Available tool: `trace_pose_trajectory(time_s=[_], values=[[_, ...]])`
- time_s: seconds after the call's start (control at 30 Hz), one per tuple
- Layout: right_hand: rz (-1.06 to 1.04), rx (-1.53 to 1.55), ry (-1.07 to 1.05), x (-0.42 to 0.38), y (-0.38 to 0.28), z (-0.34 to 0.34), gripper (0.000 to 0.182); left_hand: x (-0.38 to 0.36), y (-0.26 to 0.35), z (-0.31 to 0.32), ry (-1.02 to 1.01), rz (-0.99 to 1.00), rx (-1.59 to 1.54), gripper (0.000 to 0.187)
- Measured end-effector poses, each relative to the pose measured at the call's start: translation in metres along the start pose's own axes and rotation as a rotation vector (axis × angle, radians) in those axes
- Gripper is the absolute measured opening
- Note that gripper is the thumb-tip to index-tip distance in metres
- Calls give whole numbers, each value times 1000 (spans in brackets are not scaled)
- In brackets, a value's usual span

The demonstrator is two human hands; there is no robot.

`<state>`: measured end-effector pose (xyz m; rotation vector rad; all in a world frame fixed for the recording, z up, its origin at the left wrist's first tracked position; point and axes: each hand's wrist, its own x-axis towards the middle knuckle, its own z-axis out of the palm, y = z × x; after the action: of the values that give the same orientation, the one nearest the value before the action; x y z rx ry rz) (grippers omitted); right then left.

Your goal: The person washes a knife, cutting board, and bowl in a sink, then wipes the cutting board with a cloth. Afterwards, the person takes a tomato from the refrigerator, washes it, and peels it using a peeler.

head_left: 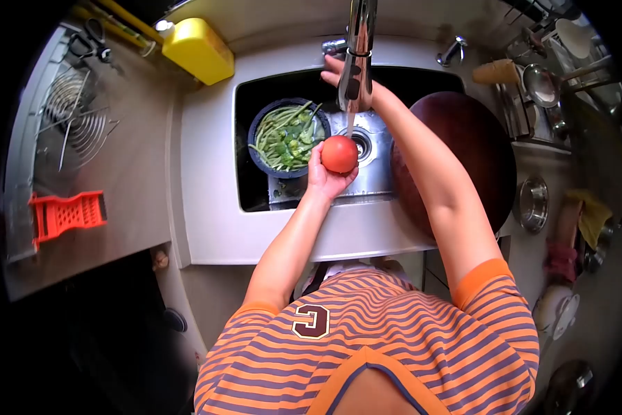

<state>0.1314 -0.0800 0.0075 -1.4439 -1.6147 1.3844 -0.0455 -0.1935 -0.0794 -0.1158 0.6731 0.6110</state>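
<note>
My left hand (329,181) is closed around a round red tomato (339,153), held up over the sink under the tap. A thin stream of water (350,124) runs from the chrome faucet (359,52) down to the tomato's top. Reaching past the faucet, my right hand (333,72) has its fingers stretched out just below the tap's lever (334,47); the faucet spout hides part of this hand. Left of the tomato, a dark colander (254,153) in the sink holds green beans and leafy greens (290,138).
A large dark round board (456,145) covers the right part of the sink (373,183). On the left counter are a yellow bottle (199,52), wire racks (83,124) and an orange grater (69,216). A metal bowl (533,204) and utensils stand at the right.
</note>
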Motion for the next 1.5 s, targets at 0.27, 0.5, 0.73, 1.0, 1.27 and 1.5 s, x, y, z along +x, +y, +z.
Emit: trace_pose_trajectory(time_s=[0.27,0.5,0.73,1.0,1.27,1.5], values=[[74,-108,454,-88,32,44,19,32,10,4,-87,-116,-21,49],[-92,-710,108,-149,-77,73,8,52,-5,-6,-154,-227,49,48],[-73,-786,190,-124,-32,47,24,38,13,7,-389,-122,111,41],[-315,-703,532,-96,20,103,44,30,2,8,-358,-78,-50,56],[-262,-483,254,-77,43,71,39,17,-5,6,-380,-12,-139,52],[-740,-925,424,9,11,7,42,2,-1,4,-419,3,-23,53]])
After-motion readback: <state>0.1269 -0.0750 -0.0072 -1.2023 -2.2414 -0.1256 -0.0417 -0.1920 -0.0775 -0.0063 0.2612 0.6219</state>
